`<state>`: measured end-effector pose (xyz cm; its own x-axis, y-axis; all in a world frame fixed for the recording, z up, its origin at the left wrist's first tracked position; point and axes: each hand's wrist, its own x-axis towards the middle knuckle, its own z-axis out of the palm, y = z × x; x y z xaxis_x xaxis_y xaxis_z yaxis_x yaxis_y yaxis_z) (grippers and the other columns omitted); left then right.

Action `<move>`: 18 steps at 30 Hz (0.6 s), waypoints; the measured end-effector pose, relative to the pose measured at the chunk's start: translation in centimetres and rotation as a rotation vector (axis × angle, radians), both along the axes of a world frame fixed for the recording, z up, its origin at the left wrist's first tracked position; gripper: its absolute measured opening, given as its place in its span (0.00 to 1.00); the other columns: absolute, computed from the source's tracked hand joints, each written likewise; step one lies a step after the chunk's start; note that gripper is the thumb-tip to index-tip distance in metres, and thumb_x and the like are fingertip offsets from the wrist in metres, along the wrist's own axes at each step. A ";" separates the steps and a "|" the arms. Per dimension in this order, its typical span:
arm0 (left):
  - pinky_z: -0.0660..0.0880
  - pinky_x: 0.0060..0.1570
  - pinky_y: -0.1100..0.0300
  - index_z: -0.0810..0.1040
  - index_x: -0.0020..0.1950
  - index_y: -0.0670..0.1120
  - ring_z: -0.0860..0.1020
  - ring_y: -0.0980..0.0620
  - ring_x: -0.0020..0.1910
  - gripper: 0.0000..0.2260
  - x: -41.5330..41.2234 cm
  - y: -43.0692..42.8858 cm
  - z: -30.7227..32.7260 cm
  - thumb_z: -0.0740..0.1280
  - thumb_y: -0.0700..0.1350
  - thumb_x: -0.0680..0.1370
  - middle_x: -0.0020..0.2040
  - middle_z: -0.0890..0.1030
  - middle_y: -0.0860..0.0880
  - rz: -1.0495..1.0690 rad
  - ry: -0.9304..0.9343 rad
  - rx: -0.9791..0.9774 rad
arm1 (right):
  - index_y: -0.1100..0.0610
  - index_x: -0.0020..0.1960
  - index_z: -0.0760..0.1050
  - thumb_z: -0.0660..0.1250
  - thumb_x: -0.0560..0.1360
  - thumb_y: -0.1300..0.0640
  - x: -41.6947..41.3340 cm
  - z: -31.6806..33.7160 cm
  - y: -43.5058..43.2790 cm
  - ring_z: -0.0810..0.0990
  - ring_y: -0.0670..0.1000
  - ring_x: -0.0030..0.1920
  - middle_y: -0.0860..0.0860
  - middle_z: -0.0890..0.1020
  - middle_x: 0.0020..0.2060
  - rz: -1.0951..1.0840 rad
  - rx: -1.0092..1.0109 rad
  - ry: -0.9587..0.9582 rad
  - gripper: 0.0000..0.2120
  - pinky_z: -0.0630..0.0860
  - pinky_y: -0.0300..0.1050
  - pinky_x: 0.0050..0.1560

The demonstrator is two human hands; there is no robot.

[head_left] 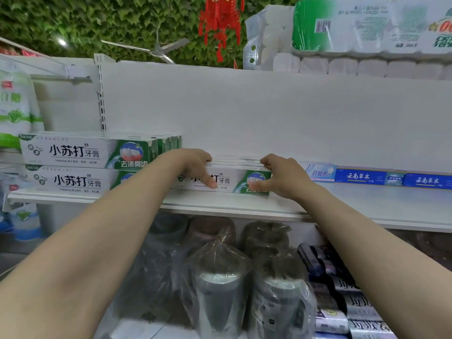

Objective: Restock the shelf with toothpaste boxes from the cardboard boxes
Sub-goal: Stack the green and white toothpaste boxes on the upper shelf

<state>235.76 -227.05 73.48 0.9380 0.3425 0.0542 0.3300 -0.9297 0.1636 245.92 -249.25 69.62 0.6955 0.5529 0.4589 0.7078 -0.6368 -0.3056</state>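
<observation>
Our left hand (195, 165) curls its fingers over the top of a bundle of green-and-white toothpaste boxes (234, 178), the thumb pressing on the front face, and our right hand (283, 177) grips the other end in the same way. The bundle lies flat on the white shelf (220, 204), near a two-high stack (80, 165) of the same boxes at the left. At the right lie blue toothpaste boxes (381, 178). Toilet paper packs (367, 33) sit above, and wrapped rolls (220, 285) stand below.
</observation>
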 end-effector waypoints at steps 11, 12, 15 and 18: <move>0.68 0.66 0.45 0.69 0.69 0.46 0.70 0.42 0.64 0.34 1.8 0.1 -0.9 0.74 0.61 0.70 0.68 0.70 0.45 0.046 -0.024 0.110 | 0.48 0.58 0.72 0.75 0.67 0.35 1.1 0.9 1.5 0.77 0.50 0.50 0.48 0.80 0.51 -0.079 -0.140 -0.041 0.27 0.78 0.52 0.51; 0.64 0.69 0.44 0.69 0.69 0.46 0.68 0.42 0.68 0.33 1.6 -0.2 -1.1 0.73 0.61 0.71 0.69 0.69 0.45 0.052 -0.045 0.133 | 0.48 0.60 0.71 0.74 0.68 0.36 0.8 0.9 1.5 0.77 0.50 0.51 0.48 0.80 0.53 -0.081 -0.151 -0.033 0.27 0.78 0.52 0.52; 0.52 0.74 0.40 0.68 0.70 0.46 0.59 0.45 0.75 0.30 0.5 -1.8 -1.7 0.70 0.58 0.74 0.71 0.70 0.46 0.071 -0.096 0.246 | 0.50 0.70 0.66 0.71 0.72 0.37 -0.6 0.7 1.0 0.75 0.52 0.57 0.51 0.78 0.59 -0.101 -0.204 -0.004 0.32 0.77 0.52 0.55; 0.51 0.74 0.40 0.65 0.72 0.46 0.58 0.44 0.75 0.29 -1.3 -3.0 -2.4 0.69 0.55 0.75 0.72 0.69 0.46 0.084 -0.183 0.331 | 0.52 0.72 0.64 0.71 0.71 0.36 -2.4 0.6 0.0 0.75 0.55 0.59 0.55 0.77 0.62 -0.126 -0.142 0.035 0.37 0.76 0.50 0.53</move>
<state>234.46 -230.05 71.08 0.8721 0.3536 0.3381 0.4002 -0.9132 -0.0773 243.57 -249.28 70.19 0.7775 0.5180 0.3566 0.6104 -0.7581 -0.2296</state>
